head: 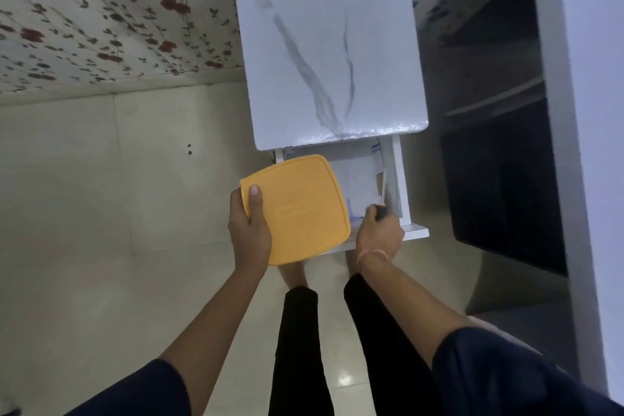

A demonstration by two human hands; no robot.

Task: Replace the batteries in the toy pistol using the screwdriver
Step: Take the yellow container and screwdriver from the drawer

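Note:
My left hand (249, 230) grips a square box with a yellow lid (299, 209) by its left edge, thumb on top, holding it above the open drawer (398, 179) of a small white cabinet. My right hand (380, 233) is closed around the dark handle of a screwdriver (383, 199), whose thin shaft points away from me into the drawer. The toy pistol and the batteries are not in view; what the box holds is hidden under its lid.
The cabinet has a white marble-pattern top (331, 54) and stands against a flowered wall (101, 17). A dark shelf unit (499, 179) rises at the right. White paper (358, 179) lies in the drawer. My legs stand on the pale tiled floor (101, 213).

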